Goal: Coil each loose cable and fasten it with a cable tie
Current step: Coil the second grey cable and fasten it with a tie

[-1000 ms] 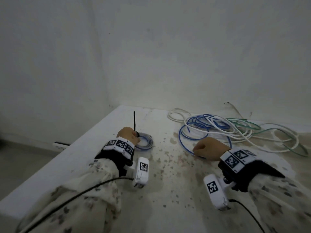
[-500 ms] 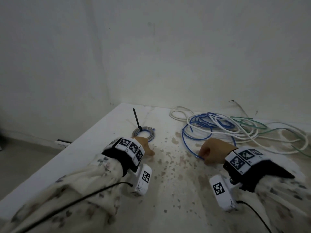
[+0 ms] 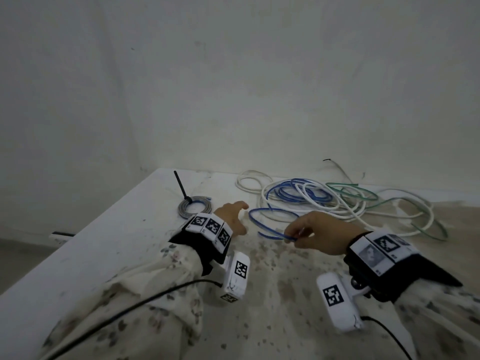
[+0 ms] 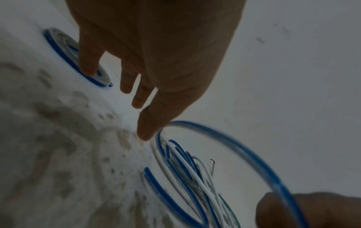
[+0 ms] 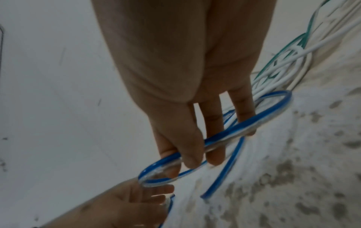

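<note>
Pinching a blue cable (image 3: 270, 233) loop, the right hand (image 3: 322, 233) is raised; the left hand (image 3: 231, 216), fingers loosely spread, is held just beside it.

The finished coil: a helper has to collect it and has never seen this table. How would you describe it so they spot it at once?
Start at the white table's far left corner, by the wall. Left of the tangled pile of loose cables lies the finished coil, a small, flat grey ring just beyond the left hand. It alone is wound tight and bound, with a black cable tie sticking up from it.
</note>
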